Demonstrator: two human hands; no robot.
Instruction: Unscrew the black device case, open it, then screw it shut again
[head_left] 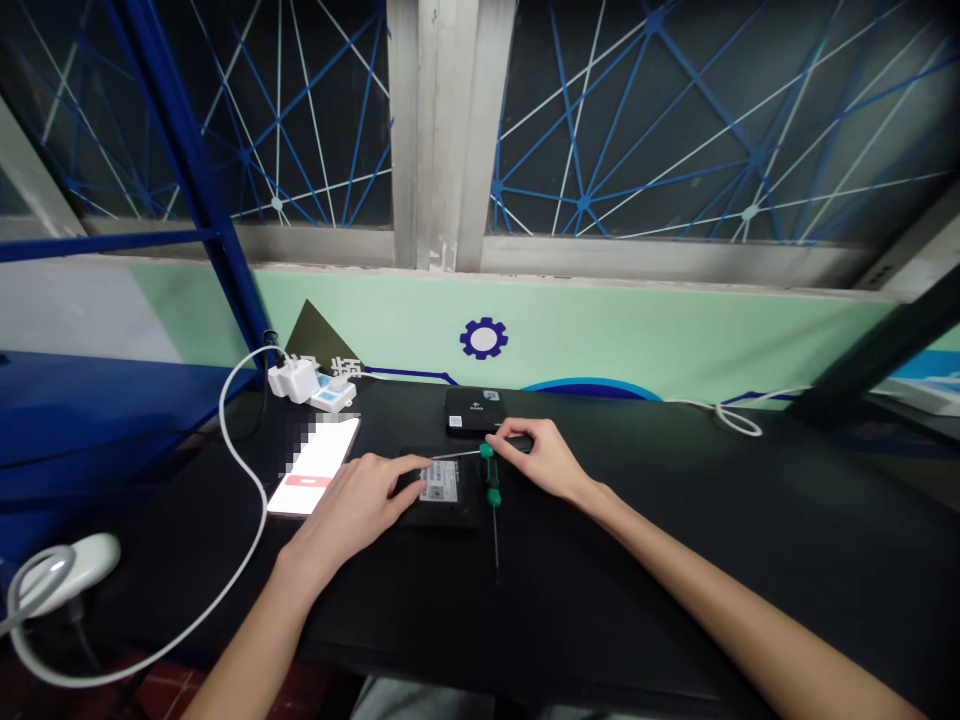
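Note:
A small black box [442,492] with a white label lies on the black table [675,520]. My left hand [360,505] rests on its left side, fingers stretched flat across it. My right hand [541,456] pinches a green-handled screwdriver [484,452] whose thin shaft points left toward the label. A second green-handled screwdriver [493,515] lies on the table beside the box, tip toward me. Another black box [474,411] sits just behind.
A phone [315,465] with a lit screen lies left of the box. A white charger and power strip [311,385] stand at the back left, with a white cable [232,450] looping toward me. A white cable [731,412] lies at the back right. A wall and window stand behind.

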